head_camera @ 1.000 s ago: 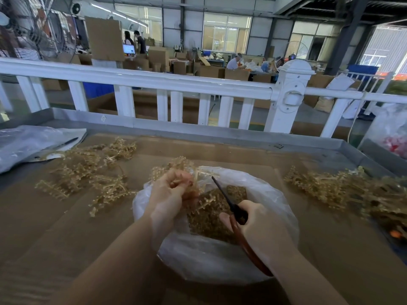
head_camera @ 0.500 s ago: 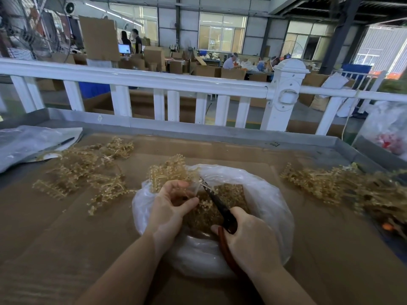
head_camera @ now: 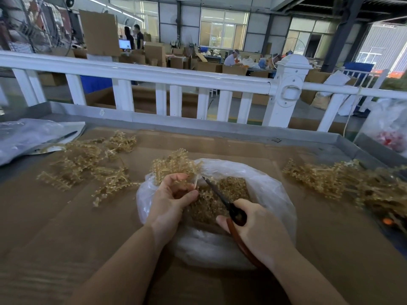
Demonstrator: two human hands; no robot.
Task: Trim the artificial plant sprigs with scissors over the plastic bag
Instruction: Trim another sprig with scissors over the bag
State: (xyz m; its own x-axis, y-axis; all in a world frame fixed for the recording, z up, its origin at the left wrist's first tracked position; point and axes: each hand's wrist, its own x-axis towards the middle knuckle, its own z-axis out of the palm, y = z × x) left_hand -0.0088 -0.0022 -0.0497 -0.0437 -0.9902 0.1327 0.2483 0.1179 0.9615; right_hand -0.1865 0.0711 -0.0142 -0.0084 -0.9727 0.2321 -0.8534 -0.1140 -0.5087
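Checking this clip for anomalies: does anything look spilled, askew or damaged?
Nothing stands out. The left hand holds a sprig over the plastic bag, the right hand holds the scissors, and trimmings lie inside the bag. Loose sprig piles lie on either side.

A: What do you hold over the plastic bag (head_camera: 273, 194)?

B: Your left hand (head_camera: 169, 199) grips a golden beaded sprig (head_camera: 174, 166), its tips fanned beyond the bag's far rim; your right hand (head_camera: 259, 230) holds the scissors (head_camera: 222, 200), dark blades pointing at the sprig's stem.

A: And the bag?

B: Translucent, open-mouthed, lying on the cardboard (head_camera: 66, 216), filled with golden trimmings (head_camera: 231, 190)
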